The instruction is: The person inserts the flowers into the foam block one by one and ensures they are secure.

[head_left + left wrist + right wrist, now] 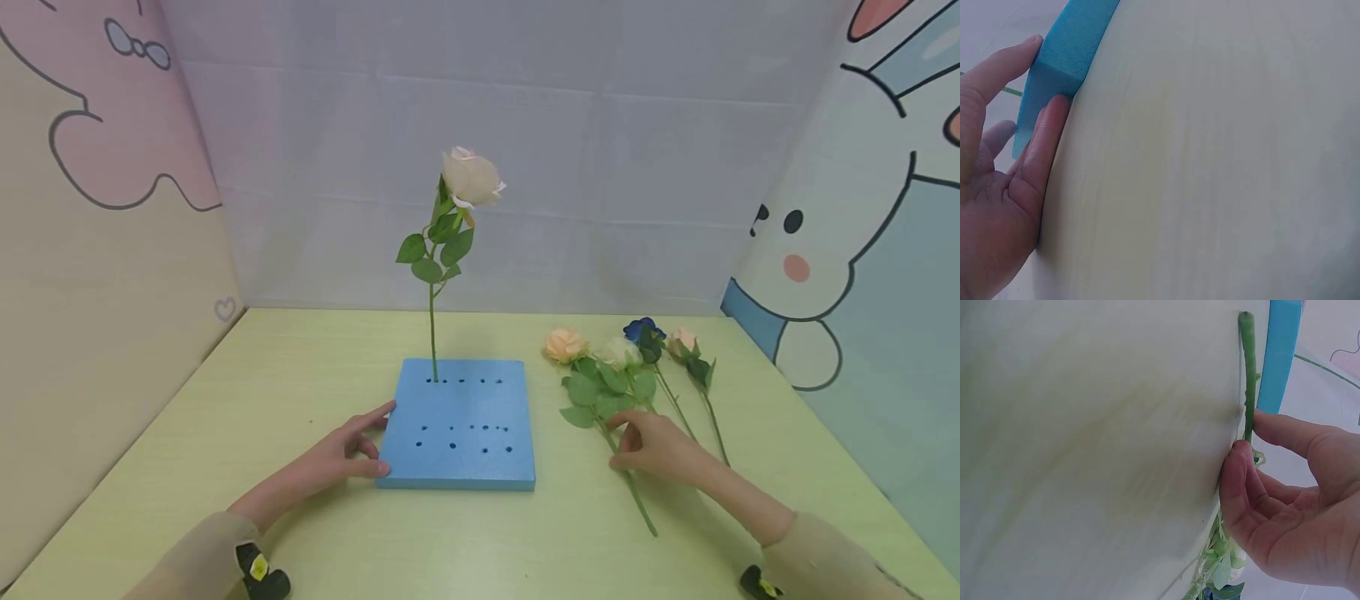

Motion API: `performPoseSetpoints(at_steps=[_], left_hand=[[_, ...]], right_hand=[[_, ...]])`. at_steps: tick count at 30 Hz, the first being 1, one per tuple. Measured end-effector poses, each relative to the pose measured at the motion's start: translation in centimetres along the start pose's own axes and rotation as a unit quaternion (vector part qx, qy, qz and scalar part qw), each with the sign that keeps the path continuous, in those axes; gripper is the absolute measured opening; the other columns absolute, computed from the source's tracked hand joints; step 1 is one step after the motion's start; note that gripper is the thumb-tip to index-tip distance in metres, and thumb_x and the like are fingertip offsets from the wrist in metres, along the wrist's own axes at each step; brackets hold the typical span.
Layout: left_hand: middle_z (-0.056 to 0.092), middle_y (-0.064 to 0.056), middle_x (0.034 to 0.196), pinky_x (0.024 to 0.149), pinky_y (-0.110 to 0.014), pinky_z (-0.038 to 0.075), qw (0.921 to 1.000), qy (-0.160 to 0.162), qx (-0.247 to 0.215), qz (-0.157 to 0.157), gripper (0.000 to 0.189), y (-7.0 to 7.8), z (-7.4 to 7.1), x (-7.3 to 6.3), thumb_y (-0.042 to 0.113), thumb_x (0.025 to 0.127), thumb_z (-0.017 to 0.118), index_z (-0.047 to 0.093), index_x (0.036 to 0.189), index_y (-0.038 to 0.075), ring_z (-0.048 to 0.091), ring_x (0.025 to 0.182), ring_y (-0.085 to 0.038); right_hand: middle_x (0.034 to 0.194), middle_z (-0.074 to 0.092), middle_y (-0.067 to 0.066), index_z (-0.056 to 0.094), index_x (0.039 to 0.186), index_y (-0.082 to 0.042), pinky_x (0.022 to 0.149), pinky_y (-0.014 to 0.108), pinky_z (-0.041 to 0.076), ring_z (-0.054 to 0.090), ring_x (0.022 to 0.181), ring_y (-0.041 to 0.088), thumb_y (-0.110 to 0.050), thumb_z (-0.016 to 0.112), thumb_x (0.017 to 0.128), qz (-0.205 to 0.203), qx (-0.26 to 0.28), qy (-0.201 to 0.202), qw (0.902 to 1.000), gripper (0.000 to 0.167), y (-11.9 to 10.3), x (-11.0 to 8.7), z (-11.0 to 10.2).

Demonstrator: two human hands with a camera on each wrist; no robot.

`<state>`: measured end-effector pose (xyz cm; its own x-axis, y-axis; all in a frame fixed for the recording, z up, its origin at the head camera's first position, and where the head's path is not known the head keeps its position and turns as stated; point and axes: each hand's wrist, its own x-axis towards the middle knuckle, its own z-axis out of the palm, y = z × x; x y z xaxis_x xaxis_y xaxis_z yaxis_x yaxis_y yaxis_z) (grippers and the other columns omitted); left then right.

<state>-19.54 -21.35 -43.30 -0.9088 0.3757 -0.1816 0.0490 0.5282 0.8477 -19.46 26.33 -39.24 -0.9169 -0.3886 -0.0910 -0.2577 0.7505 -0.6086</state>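
A blue foam block (pixel 480 408) with several small holes lies on the table. My left hand (pixel 348 446) rests against its left edge, index finger and thumb spread along it; in the left wrist view its fingers (pixel 1047 144) touch the side. One pale rose (pixel 472 177) stands upright in a back-row hole. To the block's right, my right hand (pixel 660 446) pinches the green stem of a peach rose (pixel 566 345) between thumb and fingers. That stem (pixel 1247 369) lies close to the tabletop in the right wrist view.
Beside the peach rose lie a white rose (pixel 619 352), a dark blue rose (pixel 643 329) and a pale pink rose (pixel 682 342), leaves partly overlapping. A pale cloth wall (pixel 487 267) closes the back of the table (pixel 315 358); cartoon-printed panels stand at both sides.
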Motion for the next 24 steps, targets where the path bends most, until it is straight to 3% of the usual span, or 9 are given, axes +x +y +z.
performPoseSetpoints(at_steps=[6,16,24], left_hand=[[0.035,-0.013,0.156,0.092,-0.037,0.039,1.0000,0.001,0.001,-0.003,0.090,0.1,0.0,-0.1,0.034,0.085,0.077,0.024,0.157,0.033,0.054,0.104,-0.020],[0.036,-0.014,0.155,0.091,-0.036,0.040,1.0000,0.004,0.006,0.002,0.089,0.2,0.1,-0.1,0.034,0.085,0.077,0.024,0.157,0.033,0.055,0.103,-0.020],[0.036,-0.015,0.155,0.091,-0.035,0.040,1.0000,0.002,0.004,0.004,0.089,0.3,0.1,-0.3,0.034,0.085,0.076,0.024,0.158,0.031,0.055,0.103,-0.019]], right_hand=[[0.077,0.064,0.003,0.058,0.123,0.007,0.055,0.026,0.048,0.062,0.057,0.013,-0.013,0.076,0.082,0.011,0.026,-0.013,0.9995,0.049,-0.1,0.3,-0.1],[0.075,0.067,0.004,0.054,0.126,0.012,0.055,0.028,0.049,0.060,0.056,0.014,-0.008,0.068,0.085,0.005,0.045,-0.055,0.9975,0.048,0.5,1.3,-0.8],[0.090,0.074,0.011,0.039,0.138,0.016,0.063,0.030,0.054,0.059,0.070,0.012,-0.012,0.059,0.094,0.030,0.176,-0.133,0.9749,0.055,1.0,1.7,-1.6]])
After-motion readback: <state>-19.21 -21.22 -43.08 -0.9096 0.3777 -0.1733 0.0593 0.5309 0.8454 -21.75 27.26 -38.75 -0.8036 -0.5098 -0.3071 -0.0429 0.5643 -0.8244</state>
